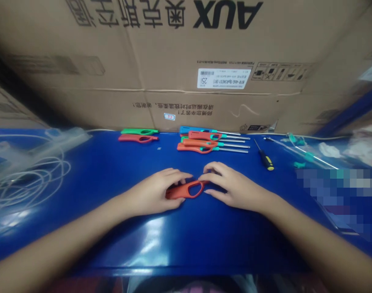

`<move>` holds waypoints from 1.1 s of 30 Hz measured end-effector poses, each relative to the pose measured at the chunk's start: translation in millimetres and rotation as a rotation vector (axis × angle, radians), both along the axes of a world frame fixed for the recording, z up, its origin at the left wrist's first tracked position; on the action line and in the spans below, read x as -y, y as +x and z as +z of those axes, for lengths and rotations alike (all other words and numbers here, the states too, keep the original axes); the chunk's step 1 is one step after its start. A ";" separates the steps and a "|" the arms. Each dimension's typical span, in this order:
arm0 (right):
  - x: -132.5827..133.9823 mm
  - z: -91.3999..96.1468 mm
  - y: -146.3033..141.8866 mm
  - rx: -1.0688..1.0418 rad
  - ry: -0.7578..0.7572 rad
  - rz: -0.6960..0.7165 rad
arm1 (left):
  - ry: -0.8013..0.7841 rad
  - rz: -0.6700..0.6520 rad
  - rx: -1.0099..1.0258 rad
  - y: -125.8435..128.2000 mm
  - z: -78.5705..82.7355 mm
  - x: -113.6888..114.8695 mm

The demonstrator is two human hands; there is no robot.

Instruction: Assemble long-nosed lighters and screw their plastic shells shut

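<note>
An orange-red plastic lighter handle [186, 190] with an oval finger hole lies on the blue table [112, 175], held between both hands. My left hand [157, 192] is closed around its left end. My right hand [227, 185] pinches its right end with fingers curled. Behind them lies a stack of assembled long lighters [208, 142] in orange, blue and teal with metal tubes pointing right. Two bare handles, one green [139, 131] and one red [138, 138], lie to the left of that stack.
A yellow-and-black screwdriver [265, 157] lies right of the lighters. Thin metal rods and teal parts [298, 150] sit at the far right. A clear bag and coiled white cord [30, 171] cover the left. A large cardboard box [186, 61] walls off the back.
</note>
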State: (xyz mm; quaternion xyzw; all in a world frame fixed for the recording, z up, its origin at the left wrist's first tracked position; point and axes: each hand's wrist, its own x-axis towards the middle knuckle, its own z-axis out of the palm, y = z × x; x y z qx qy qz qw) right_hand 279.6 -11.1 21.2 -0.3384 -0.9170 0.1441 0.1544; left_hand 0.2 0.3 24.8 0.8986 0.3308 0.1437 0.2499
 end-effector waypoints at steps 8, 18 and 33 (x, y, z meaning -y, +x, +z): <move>0.6 -1.2 0.4 0.001 0.015 0.089 | 0.120 -0.022 0.127 1.2 -24.4 2.9; -1.8 3.3 2.3 0.085 0.041 0.039 | 0.147 0.045 0.156 -3.3 -27.9 -4.3; -8.0 8.8 10.7 0.070 -0.007 -0.015 | 0.160 0.070 0.179 -2.2 -30.4 -9.8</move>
